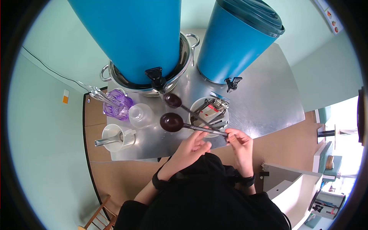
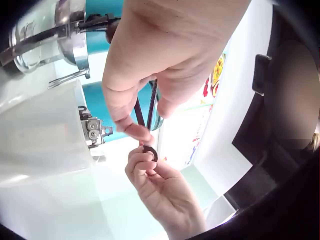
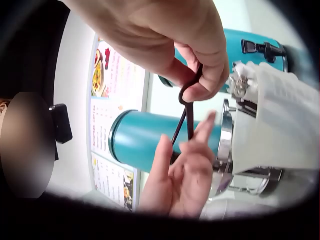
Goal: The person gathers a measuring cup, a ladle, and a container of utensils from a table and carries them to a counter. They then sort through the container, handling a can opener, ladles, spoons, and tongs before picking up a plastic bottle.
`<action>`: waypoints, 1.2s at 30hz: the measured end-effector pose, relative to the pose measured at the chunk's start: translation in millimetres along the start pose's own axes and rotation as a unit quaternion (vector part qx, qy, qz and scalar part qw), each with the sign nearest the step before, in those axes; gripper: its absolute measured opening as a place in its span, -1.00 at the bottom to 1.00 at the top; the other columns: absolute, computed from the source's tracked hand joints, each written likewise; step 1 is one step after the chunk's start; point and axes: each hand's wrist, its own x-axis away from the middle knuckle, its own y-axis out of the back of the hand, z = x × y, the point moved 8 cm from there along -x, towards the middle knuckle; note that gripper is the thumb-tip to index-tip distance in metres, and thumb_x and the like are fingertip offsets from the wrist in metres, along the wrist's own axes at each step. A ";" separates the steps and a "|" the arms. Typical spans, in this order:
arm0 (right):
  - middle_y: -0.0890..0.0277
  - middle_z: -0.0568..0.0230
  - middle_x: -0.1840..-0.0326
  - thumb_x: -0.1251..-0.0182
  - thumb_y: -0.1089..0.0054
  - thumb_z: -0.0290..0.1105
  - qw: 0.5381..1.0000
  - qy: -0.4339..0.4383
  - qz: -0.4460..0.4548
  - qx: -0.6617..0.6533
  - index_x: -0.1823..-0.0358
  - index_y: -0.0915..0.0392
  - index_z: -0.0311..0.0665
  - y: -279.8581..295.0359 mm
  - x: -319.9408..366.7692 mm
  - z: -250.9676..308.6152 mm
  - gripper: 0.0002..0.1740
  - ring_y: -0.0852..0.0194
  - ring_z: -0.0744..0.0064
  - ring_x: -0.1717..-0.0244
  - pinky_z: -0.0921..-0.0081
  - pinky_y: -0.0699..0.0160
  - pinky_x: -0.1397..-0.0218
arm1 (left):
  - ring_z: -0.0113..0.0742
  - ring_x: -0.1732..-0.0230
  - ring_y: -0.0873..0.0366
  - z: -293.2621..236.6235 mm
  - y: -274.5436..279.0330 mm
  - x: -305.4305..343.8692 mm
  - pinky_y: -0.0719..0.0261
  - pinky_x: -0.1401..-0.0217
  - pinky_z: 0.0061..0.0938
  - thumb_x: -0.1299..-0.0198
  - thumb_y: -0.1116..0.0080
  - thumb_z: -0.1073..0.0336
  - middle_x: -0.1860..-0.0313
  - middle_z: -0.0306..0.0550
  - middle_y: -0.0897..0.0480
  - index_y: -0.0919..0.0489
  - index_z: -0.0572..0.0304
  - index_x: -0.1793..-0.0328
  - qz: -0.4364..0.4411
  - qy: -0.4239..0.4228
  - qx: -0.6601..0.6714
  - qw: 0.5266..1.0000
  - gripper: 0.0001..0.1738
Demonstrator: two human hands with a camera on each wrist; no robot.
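Two dark brown measuring spoons, a larger one (image 1: 171, 122) and a smaller one (image 1: 173, 100), point left over the table with their long handles converging at the right. My right hand (image 1: 240, 145) pinches the handle ends; in the right wrist view a rounded loop end (image 3: 186, 95) shows between thumb and fingers. My left hand (image 1: 191, 147) is just below the handles, fingers loosely extended, fingertips right at the larger spoon's handle (image 1: 203, 129). A white container (image 1: 195, 105) of metal utensils and tools stands under the handles.
Two blue drink dispensers (image 1: 126, 38) (image 1: 234, 50) with black taps stand at the back, the left one over a steel pot (image 1: 105, 73). On the left are a purple cup (image 1: 119, 105) with utensils, a clear bottle (image 1: 141, 115) and a white cup (image 1: 124, 143) holding a metal scoop (image 1: 107, 141).
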 end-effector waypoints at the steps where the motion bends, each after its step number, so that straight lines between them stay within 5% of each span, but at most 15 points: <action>1: -0.55 0.33 0.39 -0.35 -0.10 -0.45 1.000 -0.016 -0.004 -0.010 0.14 -0.59 -0.43 -7.4 3.9 -3.9 -0.81 -0.47 0.63 0.37 0.64 -0.50 0.25 | -0.50 0.28 -0.52 3.8 2.1 -8.3 -0.52 0.23 -0.61 -0.34 0.04 0.41 -0.06 -0.07 -0.57 -0.38 0.36 -0.19 0.000 -0.009 0.029 1.000 -0.67; 3: -0.56 0.30 0.40 -0.36 -0.10 -0.44 0.999 -0.032 0.008 -0.006 0.14 -0.58 -0.44 -19.1 9.7 -8.4 -0.81 -0.49 0.62 0.42 0.66 -0.50 0.32 | -0.51 0.35 -0.50 5.8 8.0 -15.7 -0.52 0.29 -0.61 -0.35 0.04 0.38 -0.01 -0.04 -0.59 -0.40 0.35 -0.13 -0.001 -0.029 0.053 0.998 -0.72; 9: -0.46 0.40 0.64 -0.36 -0.10 -0.45 0.959 0.061 0.052 0.273 0.25 -0.56 -0.45 -34.0 20.0 0.6 -0.83 -0.34 0.69 0.68 0.72 -0.33 0.57 | -0.53 0.46 -0.48 12.3 16.2 -20.5 -0.52 0.36 -0.61 -0.37 0.04 0.35 0.13 -0.02 -0.62 -0.44 0.31 0.04 -0.013 -0.024 0.023 0.999 -0.82; 13: -0.49 0.32 0.67 -0.38 -0.05 -0.41 0.983 0.007 0.037 0.181 0.29 -0.51 -0.41 -27.1 20.2 -6.0 -0.82 -0.38 0.72 0.69 0.71 -0.32 0.61 | -0.56 0.45 -0.49 20.6 19.0 -18.4 -0.53 0.37 -0.63 -0.37 0.05 0.35 0.24 -0.10 -0.64 -0.45 0.30 0.05 -0.011 0.012 -0.003 1.000 -0.83; 22: -0.46 0.31 0.71 -0.39 -0.02 -0.38 0.965 0.041 0.082 0.246 0.34 -0.48 -0.35 -36.4 18.3 4.0 -0.81 -0.38 0.69 0.70 0.65 -0.32 0.59 | -0.60 0.50 -0.49 10.5 9.8 -12.1 -0.50 0.42 -0.67 -0.31 -0.01 0.41 0.33 -0.15 -0.64 -0.47 0.36 0.17 -0.051 -0.020 -0.045 0.997 -0.88; 31: -0.37 0.01 0.73 -0.28 -0.09 -0.41 0.921 0.104 0.121 0.356 0.29 -0.55 -0.31 -43.3 21.0 3.9 -0.88 -0.45 0.06 0.70 0.39 -0.38 0.58 | -0.61 0.43 -0.45 18.6 7.2 -8.7 -0.49 0.35 -0.67 -0.34 0.03 0.41 0.17 -0.12 -0.64 -0.45 0.34 0.09 -0.034 -0.012 -0.034 0.999 -0.87; 36: -0.43 -0.01 0.69 -0.30 -0.09 -0.35 0.875 0.139 0.109 0.451 0.23 -0.57 -0.30 -44.5 20.7 13.6 -0.82 -0.47 0.00 0.65 0.28 -0.42 0.56 | -0.62 0.42 -0.42 16.6 1.9 -7.5 -0.47 0.32 -0.67 -0.33 0.01 0.42 0.11 -0.11 -0.62 -0.43 0.29 0.07 -0.019 -0.036 -0.017 0.999 -0.88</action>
